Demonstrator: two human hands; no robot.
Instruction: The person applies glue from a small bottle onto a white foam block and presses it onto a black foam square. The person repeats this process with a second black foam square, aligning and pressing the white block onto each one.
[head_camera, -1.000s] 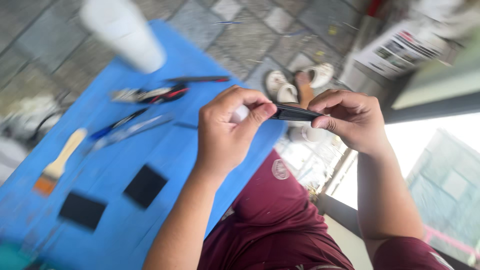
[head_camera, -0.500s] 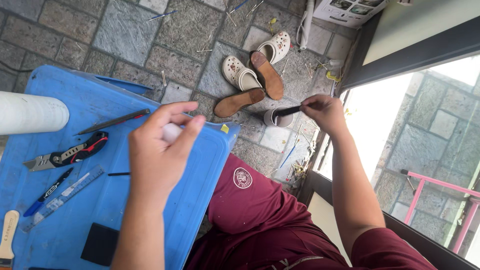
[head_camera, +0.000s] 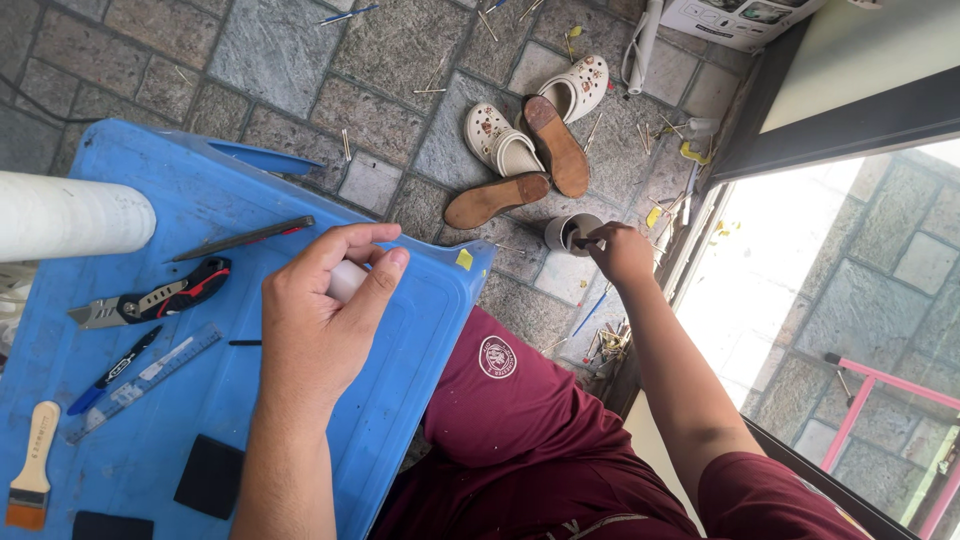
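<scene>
My left hand (head_camera: 325, 315) is closed around a small white cylinder (head_camera: 347, 281), held over the blue plastic tabletop (head_camera: 420, 320) near its right edge. My right hand (head_camera: 620, 250) reaches out and down to the stone floor, pinching a thin dark stick-like tool whose tip sits inside a small grey cup (head_camera: 572, 232). Which tool it is cannot be made out; most of it is hidden by my fingers.
On the blue top lie a white roll (head_camera: 70, 215), a dark pencil-like tool (head_camera: 240, 238), a red-and-black utility knife (head_camera: 150, 295), a clear ruler (head_camera: 140, 380), a blue pen (head_camera: 112, 370), a wooden brush (head_camera: 32, 465) and black pads (head_camera: 210, 476). White clogs (head_camera: 575, 90) and brown sandals (head_camera: 555, 145) lie on the floor.
My hands have parted: the right hand carried the dark tool away from the left hand, down to the grey cup on the floor. The left hand stayed with the white cylinder.
</scene>
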